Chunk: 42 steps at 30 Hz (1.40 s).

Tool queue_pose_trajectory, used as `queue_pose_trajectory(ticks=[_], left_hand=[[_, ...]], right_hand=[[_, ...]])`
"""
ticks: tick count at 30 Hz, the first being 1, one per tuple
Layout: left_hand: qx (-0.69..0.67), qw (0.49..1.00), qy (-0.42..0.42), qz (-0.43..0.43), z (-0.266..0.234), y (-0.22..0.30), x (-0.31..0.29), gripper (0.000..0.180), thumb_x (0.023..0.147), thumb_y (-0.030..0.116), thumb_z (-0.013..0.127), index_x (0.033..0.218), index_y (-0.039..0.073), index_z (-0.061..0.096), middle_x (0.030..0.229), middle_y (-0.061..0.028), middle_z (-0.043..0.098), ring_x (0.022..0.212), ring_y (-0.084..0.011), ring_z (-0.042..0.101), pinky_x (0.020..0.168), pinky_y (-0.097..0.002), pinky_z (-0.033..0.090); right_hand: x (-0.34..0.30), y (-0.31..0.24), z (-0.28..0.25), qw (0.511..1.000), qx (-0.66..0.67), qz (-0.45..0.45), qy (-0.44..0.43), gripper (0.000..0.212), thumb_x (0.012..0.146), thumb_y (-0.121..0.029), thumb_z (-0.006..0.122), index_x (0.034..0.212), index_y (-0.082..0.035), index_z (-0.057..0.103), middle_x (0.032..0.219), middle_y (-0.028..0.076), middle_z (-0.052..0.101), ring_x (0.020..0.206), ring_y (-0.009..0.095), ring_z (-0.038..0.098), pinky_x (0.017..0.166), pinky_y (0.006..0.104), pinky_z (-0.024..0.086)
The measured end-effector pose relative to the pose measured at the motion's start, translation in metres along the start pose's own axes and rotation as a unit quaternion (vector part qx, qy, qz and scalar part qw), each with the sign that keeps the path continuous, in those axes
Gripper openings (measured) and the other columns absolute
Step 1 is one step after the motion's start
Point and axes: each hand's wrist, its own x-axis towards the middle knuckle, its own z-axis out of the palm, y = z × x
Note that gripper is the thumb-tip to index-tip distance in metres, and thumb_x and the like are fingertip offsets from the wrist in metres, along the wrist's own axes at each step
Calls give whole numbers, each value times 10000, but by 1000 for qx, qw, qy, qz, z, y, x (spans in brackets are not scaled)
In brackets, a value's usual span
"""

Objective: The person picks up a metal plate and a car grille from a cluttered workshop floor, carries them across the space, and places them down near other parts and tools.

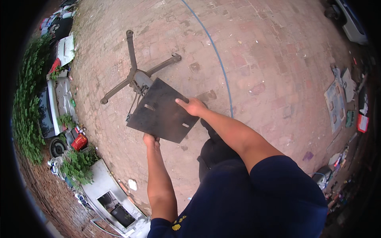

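Gripping dark slotted plate [162, 111], left of frame centre, right hand [193, 107] fingers pinching right edge, left hand [151, 140] fingers curled on lower edge, partly hidden, splayed-leg stand [139, 75] upper left, blue hose [219, 57] upper centre.

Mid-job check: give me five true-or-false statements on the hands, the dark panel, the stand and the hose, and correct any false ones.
1. The left hand and right hand both touch the dark panel. True.
2. The panel is unbroken. False: it shows two slots.
3. Three legs of the metal stand show beyond the panel. True.
4. The blue hose lies left of the stand in the picture. False: it lies to the right.
5. The right thumb lies on the panel's upper face. True.
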Motion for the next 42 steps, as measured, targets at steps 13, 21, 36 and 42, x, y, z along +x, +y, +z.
queue_pose_trajectory(ticks=[13,21,36,42], left_hand=[[-106,988,103,-42,89,-207,-230,233,964,306,523,886,95,584,612,-13,533,399,-110,415,352,-266,230],[-194,969,142,-61,191,-331,-387,166,932,276,542,850,136,576,615,-5,534,398,-109,413,354,-259,218],[-242,947,187,-99,288,-578,-642,158,924,163,556,973,46,649,773,-54,640,537,-137,551,415,-281,357],[-279,937,211,-13,344,-638,-720,182,912,152,502,877,17,620,745,-52,604,629,-161,576,493,-306,433]], right_hand=[[-133,165,-165,993,-71,-33,-83,854,812,-796,449,1121,-36,683,1085,234,670,1068,388,622,916,436,471],[-189,255,-305,979,-163,-40,-115,945,795,-814,441,992,82,666,1057,273,659,1053,385,623,918,440,463],[-383,513,-477,952,-262,-58,-146,980,843,-777,412,1102,149,603,1100,364,600,1128,452,560,967,479,426],[-422,592,-540,960,-231,-66,-143,888,895,-713,400,1154,113,596,1137,336,607,1166,435,547,995,458,409]])
